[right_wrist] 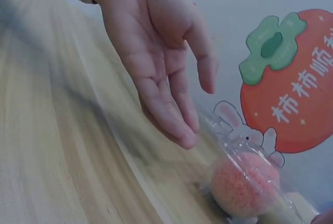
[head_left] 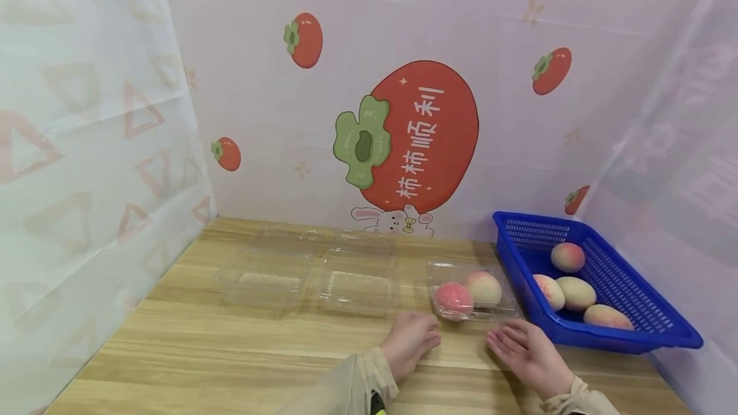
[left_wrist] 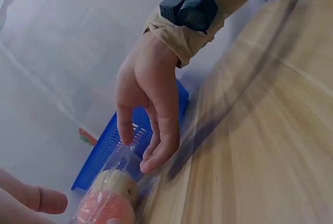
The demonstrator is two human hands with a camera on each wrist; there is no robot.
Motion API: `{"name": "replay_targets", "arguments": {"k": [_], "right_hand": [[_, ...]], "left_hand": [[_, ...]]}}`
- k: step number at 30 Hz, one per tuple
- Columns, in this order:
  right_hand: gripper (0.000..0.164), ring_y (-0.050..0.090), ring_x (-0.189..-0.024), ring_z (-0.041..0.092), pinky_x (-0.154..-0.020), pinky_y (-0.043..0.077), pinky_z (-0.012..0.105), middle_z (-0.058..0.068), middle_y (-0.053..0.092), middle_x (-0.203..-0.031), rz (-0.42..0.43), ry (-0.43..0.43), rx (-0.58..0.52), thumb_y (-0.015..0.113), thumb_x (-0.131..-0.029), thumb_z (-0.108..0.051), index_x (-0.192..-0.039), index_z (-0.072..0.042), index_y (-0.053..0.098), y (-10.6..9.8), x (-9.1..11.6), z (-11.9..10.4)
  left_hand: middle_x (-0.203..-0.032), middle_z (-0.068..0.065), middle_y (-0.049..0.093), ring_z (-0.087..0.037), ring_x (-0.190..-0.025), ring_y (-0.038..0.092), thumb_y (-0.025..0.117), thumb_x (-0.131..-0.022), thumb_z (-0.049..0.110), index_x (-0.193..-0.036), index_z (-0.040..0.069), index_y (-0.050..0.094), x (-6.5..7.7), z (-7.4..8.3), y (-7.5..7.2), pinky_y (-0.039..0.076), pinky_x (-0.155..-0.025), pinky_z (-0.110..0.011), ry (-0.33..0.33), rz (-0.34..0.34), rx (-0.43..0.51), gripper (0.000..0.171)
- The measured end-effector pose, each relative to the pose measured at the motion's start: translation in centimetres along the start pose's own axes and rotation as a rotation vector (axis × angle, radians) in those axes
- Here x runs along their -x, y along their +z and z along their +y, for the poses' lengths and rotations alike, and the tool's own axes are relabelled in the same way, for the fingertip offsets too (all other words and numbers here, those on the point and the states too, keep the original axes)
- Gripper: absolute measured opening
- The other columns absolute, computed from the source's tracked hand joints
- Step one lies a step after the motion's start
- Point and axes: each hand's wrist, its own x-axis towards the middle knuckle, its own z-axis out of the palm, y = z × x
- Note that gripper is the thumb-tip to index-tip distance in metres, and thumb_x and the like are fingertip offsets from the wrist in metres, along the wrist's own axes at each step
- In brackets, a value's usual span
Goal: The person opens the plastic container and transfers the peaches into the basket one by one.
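A clear plastic box [head_left: 508, 305] holds two peaches side by side: a deep pink one [head_left: 453, 300] on the left and a paler one [head_left: 484, 289]. Clear plastic lies over both peaches. My left hand [head_left: 410, 341] is just in front of the box's left corner, fingers loosely bent and holding nothing. Near the right front corner my right hand [head_left: 532, 356] is turned partly palm up, its fingers relaxed and holding nothing. The left wrist view shows the right hand [left_wrist: 151, 96] beside the box; the right wrist view shows the left hand [right_wrist: 156, 52] near the pink peach [right_wrist: 244, 183].
At the right stands a blue basket [head_left: 628, 346] with several peaches [head_left: 567, 257] in it. Two open clear plastic boxes [head_left: 270, 279] lie side by side on the left of the wooden table [head_left: 230, 357]. Printed sheets [head_left: 259, 95] wall the table in behind and at both sides.
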Motion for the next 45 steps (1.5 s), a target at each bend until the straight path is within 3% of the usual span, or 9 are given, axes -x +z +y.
{"name": "replay_targets", "arguments": {"k": [4, 8, 11, 15, 21, 29, 45], "right_hand": [[0.028, 0.038, -0.111, 0.035, -0.100, 0.031, 0.041, 0.024, 0.027, -0.118, 0.013, 0.009, -0.045, 0.037, -0.093, -0.012, -0.114, 0.004, 0.027, -0.4, -0.3, -0.5], [0.018, 0.046, -0.103, 0.032, -0.101, 0.030, 0.040, 0.021, 0.027, -0.118, -0.003, 0.008, -0.056, 0.036, -0.094, -0.013, -0.105, 0.001, 0.032, -0.6, -0.5, -0.9], [0.017, 0.048, -0.100, 0.031, -0.100, 0.031, 0.039, 0.019, 0.031, -0.115, 0.002, 0.012, -0.063, 0.037, -0.094, -0.013, -0.105, -0.001, 0.033, -0.7, -0.9, -1.0], [0.017, 0.050, -0.098, 0.029, -0.099, 0.032, 0.038, 0.018, 0.037, -0.112, -0.003, 0.011, -0.042, 0.037, -0.093, -0.014, -0.105, -0.002, 0.033, -1.0, -1.5, -1.1], [0.017, 0.051, -0.097, 0.026, -0.098, 0.034, 0.036, 0.016, 0.039, -0.109, -0.009, -0.008, -0.010, 0.039, -0.093, -0.013, -0.104, -0.002, 0.033, -1.1, -1.8, -1.3], [0.014, 0.054, -0.089, 0.022, -0.097, 0.036, 0.033, 0.012, 0.050, -0.093, 0.014, -0.017, 0.006, 0.037, -0.093, -0.012, -0.103, -0.002, 0.032, -0.9, -1.6, -1.1], [0.012, 0.056, -0.087, 0.019, -0.091, 0.041, 0.030, 0.009, 0.052, -0.088, 0.050, -0.042, 0.051, 0.039, -0.091, -0.010, -0.100, -0.002, 0.035, -0.8, -1.7, -0.9]], "left_hand": [[-0.067, -0.003, 0.048, -0.010, -0.060, 0.048, 0.059, -0.074, -0.002, -0.080, 0.001, 0.050, -1.2, -0.2, 1.4, 0.051, -0.063, -0.025, 0.022, 0.062, -0.011, 0.011], [-0.056, 0.003, 0.041, -0.006, -0.049, 0.040, 0.057, -0.073, -0.005, -0.068, 0.009, 0.046, -2.0, -0.4, 2.3, 0.042, -0.051, -0.018, 0.049, 0.106, 0.009, 0.018], [-0.064, -0.003, 0.048, -0.010, -0.055, 0.048, 0.056, -0.073, -0.007, -0.076, 0.002, 0.050, -2.4, -0.6, 2.7, 0.049, -0.056, -0.022, 0.052, 0.127, 0.046, 0.011], [-0.078, -0.012, 0.054, -0.018, -0.068, 0.055, 0.055, -0.075, -0.008, -0.090, -0.006, 0.051, -2.8, -0.6, 3.1, 0.053, -0.068, -0.031, 0.045, 0.140, 0.068, 0.016], [-0.076, -0.013, 0.057, -0.018, -0.066, 0.056, 0.053, -0.073, -0.012, -0.085, -0.007, 0.054, -3.2, -0.5, 3.2, 0.053, -0.065, -0.030, 0.056, 0.154, 0.044, 0.013], [-0.077, -0.016, 0.058, -0.018, -0.066, 0.058, 0.054, -0.077, -0.012, -0.104, -0.014, 0.048, -3.4, -0.7, 2.9, 0.054, -0.064, -0.028, 0.048, 0.173, 0.061, 0.028], [-0.075, -0.016, 0.060, -0.015, -0.062, 0.059, 0.056, -0.077, -0.012, -0.092, -0.009, 0.051, -3.7, -0.9, 2.5, 0.054, -0.061, -0.026, 0.052, 0.168, 0.038, 0.016]]}}
